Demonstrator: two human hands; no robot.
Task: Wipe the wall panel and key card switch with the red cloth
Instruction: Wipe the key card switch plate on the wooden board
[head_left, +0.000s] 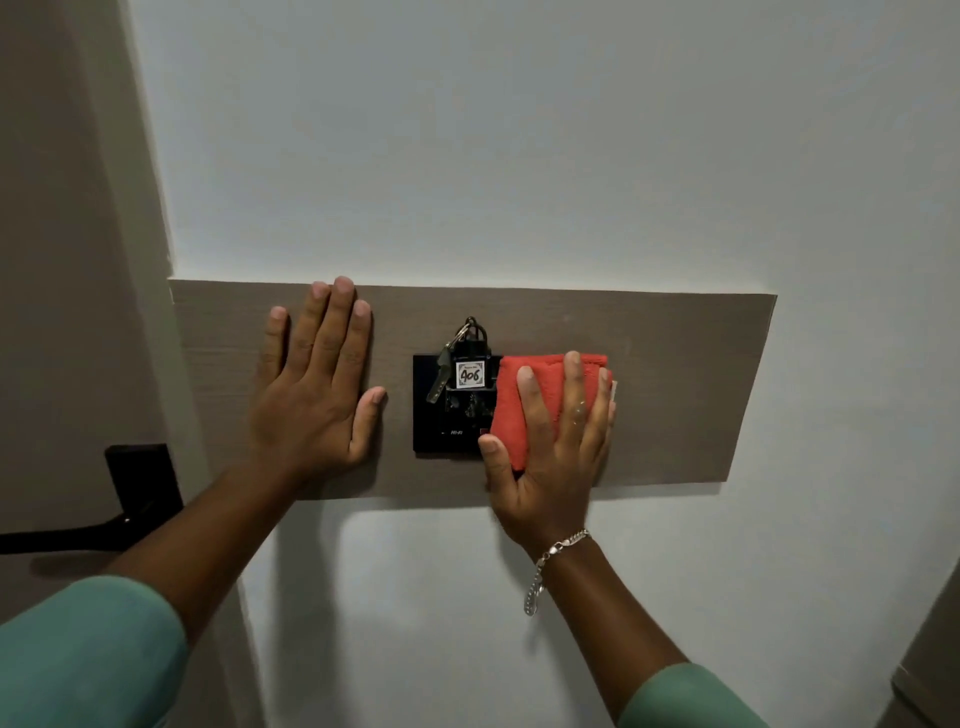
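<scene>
A brown wood-grain wall panel (685, 384) runs across the white wall. At its middle sits a black key card switch (434, 428) with a key tag marked 406 (470, 374) and a key hanging in it. My right hand (550, 447) presses a folded red cloth (540, 395) flat against the panel, overlapping the switch's right edge. My left hand (317, 384) lies flat on the panel left of the switch, fingers spread, holding nothing.
A brown door (62, 312) stands at the left with a black lever handle (140, 488). White wall (519, 145) lies above and below the panel. A brown cabinet edge (930, 670) shows at the lower right.
</scene>
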